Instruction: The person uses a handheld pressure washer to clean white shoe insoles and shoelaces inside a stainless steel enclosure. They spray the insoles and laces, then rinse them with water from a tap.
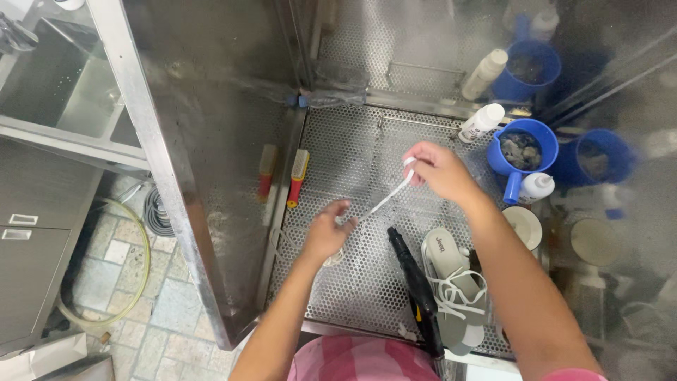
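A white shoelace (392, 192) is stretched slantwise between the person's two hands, above a perforated steel counter (352, 148) inside a metal-walled wash bay. The lace is flat, narrow and pale, taut along the part that shows, running from upper right down to lower left.

The right hand (441, 169) has its grip pinched shut on the upper end of the lace, thumb and fingers closed tight on it. The left hand (326, 231) is lower and nearer the body; its fingers curl loosely round the lower end, a half-closed grip, though exactly how firmly it has the lace cannot be told.

Below the hands, a grey-green sneaker (453, 282) lies on the counter, its own white lacing loose across the top. Just beside it on the left lies a black spray gun (416, 286). A red-handled brush (297, 176) rests at the counter's left edge. To the right stand a blue jug (522, 152) holding greyish stuff and white squeeze bottles (482, 121).
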